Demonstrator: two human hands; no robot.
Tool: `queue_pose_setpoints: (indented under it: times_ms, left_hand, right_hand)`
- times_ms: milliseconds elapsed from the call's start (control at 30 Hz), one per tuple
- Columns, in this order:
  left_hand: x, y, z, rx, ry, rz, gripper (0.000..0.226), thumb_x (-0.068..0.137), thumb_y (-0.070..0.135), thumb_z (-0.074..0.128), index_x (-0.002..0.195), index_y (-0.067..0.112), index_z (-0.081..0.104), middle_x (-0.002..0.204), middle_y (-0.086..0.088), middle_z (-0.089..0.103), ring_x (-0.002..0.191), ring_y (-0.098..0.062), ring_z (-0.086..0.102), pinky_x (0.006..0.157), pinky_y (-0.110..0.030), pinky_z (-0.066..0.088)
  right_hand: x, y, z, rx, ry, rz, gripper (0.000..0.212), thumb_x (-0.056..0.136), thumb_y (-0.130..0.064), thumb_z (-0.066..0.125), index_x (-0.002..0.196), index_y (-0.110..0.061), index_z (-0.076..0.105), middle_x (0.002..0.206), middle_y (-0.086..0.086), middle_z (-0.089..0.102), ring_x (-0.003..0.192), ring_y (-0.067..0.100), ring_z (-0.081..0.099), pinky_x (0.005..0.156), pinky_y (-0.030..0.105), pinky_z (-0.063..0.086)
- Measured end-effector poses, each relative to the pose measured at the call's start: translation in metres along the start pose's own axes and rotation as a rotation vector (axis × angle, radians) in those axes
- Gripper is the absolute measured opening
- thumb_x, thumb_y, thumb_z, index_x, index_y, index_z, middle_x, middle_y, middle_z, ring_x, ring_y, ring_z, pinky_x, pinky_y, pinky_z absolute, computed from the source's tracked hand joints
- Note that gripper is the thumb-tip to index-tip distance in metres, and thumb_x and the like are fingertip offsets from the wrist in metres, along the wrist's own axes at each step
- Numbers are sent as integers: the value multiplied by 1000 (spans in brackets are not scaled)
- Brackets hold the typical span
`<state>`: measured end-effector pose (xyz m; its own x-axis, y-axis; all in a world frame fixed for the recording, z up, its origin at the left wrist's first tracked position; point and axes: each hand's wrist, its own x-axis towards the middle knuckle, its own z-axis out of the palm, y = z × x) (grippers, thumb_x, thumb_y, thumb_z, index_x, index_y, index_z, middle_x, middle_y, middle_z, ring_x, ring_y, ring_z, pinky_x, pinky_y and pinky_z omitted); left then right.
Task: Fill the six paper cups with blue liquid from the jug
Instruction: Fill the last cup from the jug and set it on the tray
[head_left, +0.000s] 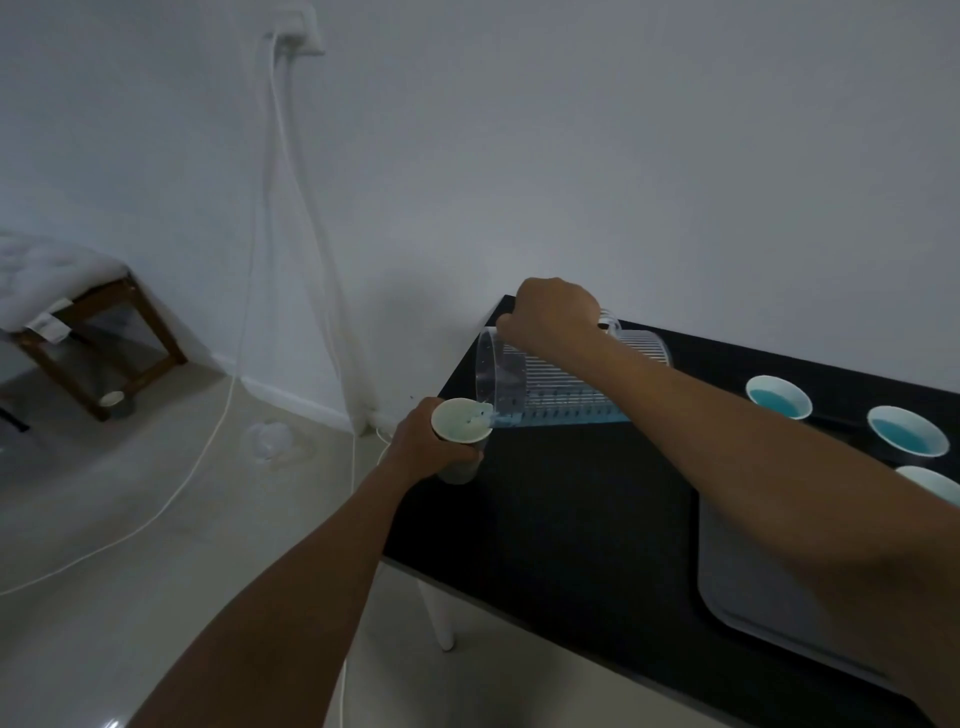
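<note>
Left hand (423, 441) grips a cup (462, 422) off the bench (571, 519) edge, right hand (553, 314) gripping the tipped jug (545, 389); any wobble likely spills onto the floor (156, 519).

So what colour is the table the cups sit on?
Black: the table shows plainly in the head view.

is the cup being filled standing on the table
No, the left hand holds the paper cup off the black table's left edge, under the tilted jug.

The jug (550, 382) was clear, white-striped, holding blue liquid (563, 417). At three o'clock, white cups (778, 396) held blue on the black table (582, 519).
</note>
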<state>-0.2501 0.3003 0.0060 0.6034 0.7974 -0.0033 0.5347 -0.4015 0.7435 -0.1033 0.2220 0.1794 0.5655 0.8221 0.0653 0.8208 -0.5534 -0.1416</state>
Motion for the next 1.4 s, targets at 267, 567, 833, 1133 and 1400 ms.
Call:
queue_pose_setpoints:
  times_ms: [267, 567, 833, 1133, 1400]
  left_hand:
    - [-3, 6, 1, -2, 1, 15, 73, 59, 27, 90, 121, 12, 55, 112, -2, 61, 103, -20, 58, 90, -37, 48]
    - [-6, 5, 4, 41, -21, 11, 74, 58, 32, 90, 120, 15, 54, 114, -2, 62, 104, -21, 59, 91, -39, 50]
    - [-6, 9, 8, 26, -15, 6, 73, 58, 34, 89, 120, 16, 54, 110, 3, 59, 100, -15, 56, 88, -36, 50]
    - [-5, 17, 14, 37, -11, 41, 68, 62, 28, 89, 119, 13, 55, 108, 3, 59, 96, -10, 53, 82, -27, 44]
    - [-7, 18, 16, 45, -52, 50, 66, 60, 36, 88, 115, 15, 57, 108, 1, 64, 98, -16, 61, 86, -32, 52]
  right_hand:
    - [0, 4, -5, -23, 9, 2, 27, 87, -23, 52, 63, -11, 44, 64, 1, 49, 55, 15, 45, 51, 23, 33]
    - [-2, 9, -7, -44, 21, 7, 28, 88, -24, 51, 63, -12, 44, 64, 0, 48, 55, 14, 44, 55, 25, 36]
    - [-3, 12, -12, -84, 42, -3, 29, 88, -26, 51, 64, -13, 44, 65, 0, 48, 58, 14, 46, 60, 26, 38]
    - [-6, 15, -17, -106, 48, -12, 29, 89, -27, 51, 64, -14, 44, 65, -1, 48, 72, 19, 55, 66, 28, 41]
    - [-10, 17, -19, -144, 69, -20, 32, 90, -30, 51, 64, -14, 42, 66, -1, 47, 74, 19, 55, 68, 29, 40]
